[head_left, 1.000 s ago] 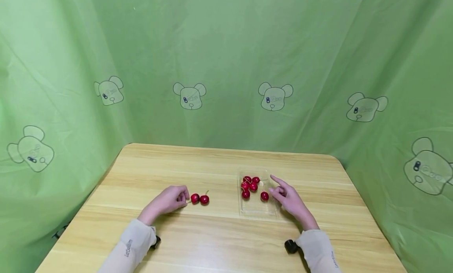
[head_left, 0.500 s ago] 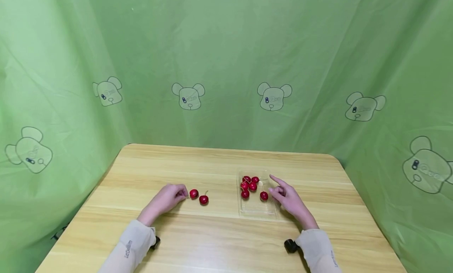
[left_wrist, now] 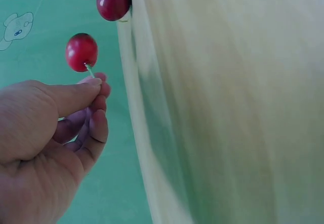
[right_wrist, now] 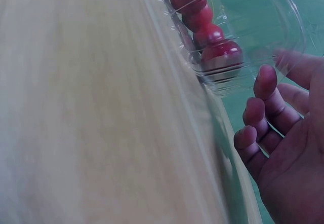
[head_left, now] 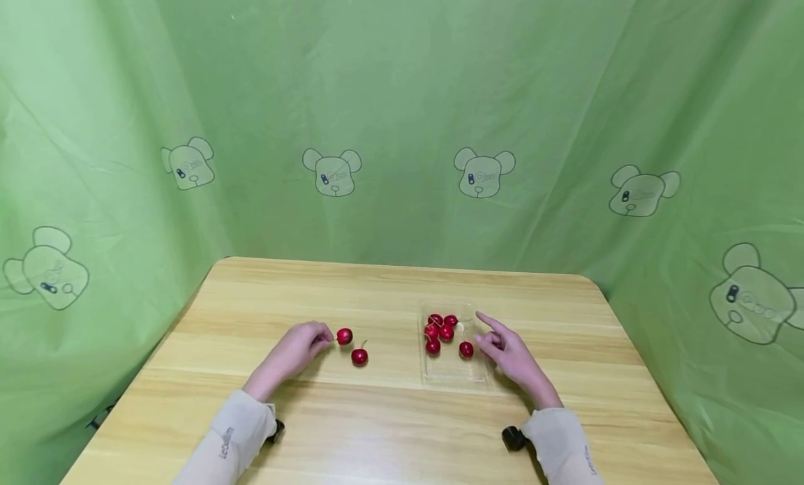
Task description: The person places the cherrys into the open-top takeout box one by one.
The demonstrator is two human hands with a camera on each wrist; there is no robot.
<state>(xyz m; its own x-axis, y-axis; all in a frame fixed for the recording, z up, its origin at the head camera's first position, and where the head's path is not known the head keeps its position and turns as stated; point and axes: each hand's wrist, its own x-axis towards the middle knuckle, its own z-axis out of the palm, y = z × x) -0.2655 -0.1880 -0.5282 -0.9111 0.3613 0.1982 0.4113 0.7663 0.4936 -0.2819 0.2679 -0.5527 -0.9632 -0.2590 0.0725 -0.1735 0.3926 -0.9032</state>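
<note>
My left hand point(head_left: 301, 347) pinches the stem of a red cherry point(head_left: 344, 336) between thumb and fingertips. In the left wrist view that cherry point(left_wrist: 81, 52) stands off the fingertips, raised from the table, with its green stem point(left_wrist: 90, 71) leading into the pinch. A second cherry point(head_left: 359, 357) lies on the table just right of it, stem upward. My right hand point(head_left: 511, 352) is at the right side of a clear plastic tray point(head_left: 455, 379), index finger extended and the others loosely bent. Its fingers overlap the tray wall in the right wrist view; firm contact cannot be told.
Several cherries point(head_left: 446, 332) cluster at the tray's upper left, and a single cherry point(head_left: 465, 349) sits near its right wall. The wooden table point(head_left: 389, 429) has a green curtain point(head_left: 402, 220) printed with bear heads around it.
My left hand has moved slightly away from me with the pinched cherry, which has parted from the cherry beside it. The right hand stays at the tray.
</note>
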